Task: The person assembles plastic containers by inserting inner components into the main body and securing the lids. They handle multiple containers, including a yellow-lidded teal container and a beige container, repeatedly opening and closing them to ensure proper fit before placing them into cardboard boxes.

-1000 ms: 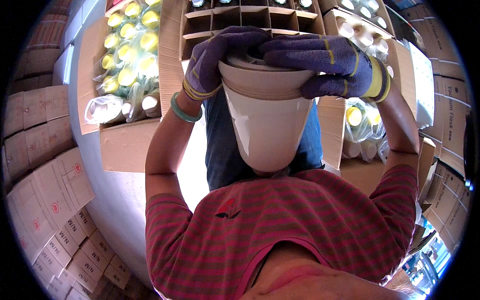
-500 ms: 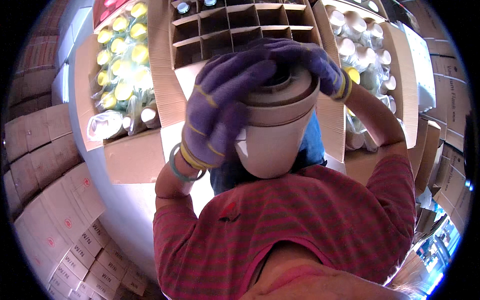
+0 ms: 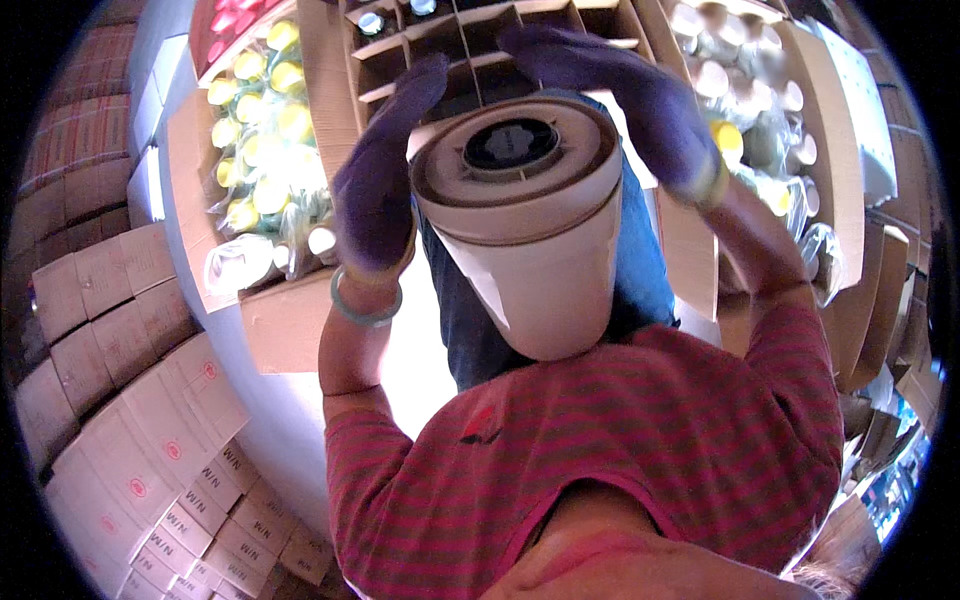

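A large white tapered canister (image 3: 545, 275) stands between my legs, close against my striped shirt. Its round lid (image 3: 590, 150) is on, with a dark disc (image 3: 511, 145) at the centre. My left hand (image 3: 385, 170), in a purple glove, is open along the canister's left side, fingers pointing away from me. My right hand (image 3: 635, 110), gloved alike, is open beyond the lid's right rim, its fingers reaching across toward the left. Both hands look apart from the lid, slightly blurred, and hold nothing.
Ahead is a divided carton (image 3: 430, 45) with a few blue-capped items. Left stands an open carton (image 3: 275, 330) of yellow-capped, plastic-wrapped items; right, another carton (image 3: 835, 170) holds pale-capped ones. Stacked boxes (image 3: 130, 430) line the left, with more cartons at right.
Both hands have come off the canister's lid and spread outward and forward. The lid and its dark disc are now uncovered.
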The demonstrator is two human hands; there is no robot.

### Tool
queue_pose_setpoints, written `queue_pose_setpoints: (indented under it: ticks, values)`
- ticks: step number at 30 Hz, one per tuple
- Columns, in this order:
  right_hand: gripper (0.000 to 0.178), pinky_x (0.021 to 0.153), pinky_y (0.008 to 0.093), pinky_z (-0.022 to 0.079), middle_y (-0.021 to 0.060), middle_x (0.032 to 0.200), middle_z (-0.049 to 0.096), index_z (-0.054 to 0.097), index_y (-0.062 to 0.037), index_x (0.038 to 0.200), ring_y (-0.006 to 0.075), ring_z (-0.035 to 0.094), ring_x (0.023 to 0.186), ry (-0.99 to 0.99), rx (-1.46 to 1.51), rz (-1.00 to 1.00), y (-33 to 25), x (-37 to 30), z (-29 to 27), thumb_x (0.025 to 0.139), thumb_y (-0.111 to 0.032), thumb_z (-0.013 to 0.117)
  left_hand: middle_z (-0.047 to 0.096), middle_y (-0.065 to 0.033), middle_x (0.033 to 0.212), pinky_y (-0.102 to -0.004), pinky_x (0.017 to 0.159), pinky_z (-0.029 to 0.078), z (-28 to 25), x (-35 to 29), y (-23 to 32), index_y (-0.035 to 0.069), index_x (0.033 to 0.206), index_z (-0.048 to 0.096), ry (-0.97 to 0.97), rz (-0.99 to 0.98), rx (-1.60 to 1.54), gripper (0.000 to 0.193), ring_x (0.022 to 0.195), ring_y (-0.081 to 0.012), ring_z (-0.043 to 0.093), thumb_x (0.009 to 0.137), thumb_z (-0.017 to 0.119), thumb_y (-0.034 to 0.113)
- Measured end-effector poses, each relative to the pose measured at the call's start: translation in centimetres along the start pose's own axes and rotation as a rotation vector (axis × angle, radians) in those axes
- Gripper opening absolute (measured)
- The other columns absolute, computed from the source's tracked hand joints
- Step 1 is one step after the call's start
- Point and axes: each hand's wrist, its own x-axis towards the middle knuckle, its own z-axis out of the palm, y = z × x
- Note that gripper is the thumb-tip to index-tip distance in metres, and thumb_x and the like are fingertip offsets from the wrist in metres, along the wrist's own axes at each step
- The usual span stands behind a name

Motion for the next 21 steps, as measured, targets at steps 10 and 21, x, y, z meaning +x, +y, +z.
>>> queue_pose_setpoints:
  ticks: [10, 21]
  values:
    - [0.044, 0.103, 0.0404, 0.042, 0.0148, 0.121, 0.062, 0.06, 0.0022, 0.12, 0.0295, 0.058, 0.114, -0.046, 0.032, -0.133, 0.9, -0.6, 0.8, 0.099, -0.032, 0.041, 0.054, -0.0137, 0.135, -0.0336, 0.104, 0.04, -1.2, 0.7, -1.0, -0.002, 0.135, 0.049, -0.175, 0.102, 0.314, 0.044, 0.122, -0.0235, 0.053, 0.094, 0.052, 0.013]
    - [0.04, 0.1, 0.0406, 0.044, 0.0205, 0.118, 0.062, 0.06, 0.001, 0.119, 0.0309, 0.061, 0.108, -0.216, -0.076, -0.438, -1.2, -0.7, 0.3, 0.101, -0.029, 0.04, 0.049, -0.0183, 0.139, -0.0354, 0.107, 0.037, -0.5, 1.6, 1.4, -0.003, 0.136, 0.048, -0.186, -0.032, 0.578, 0.046, 0.127, -0.0264, 0.049, 0.095, 0.052, 0.017]
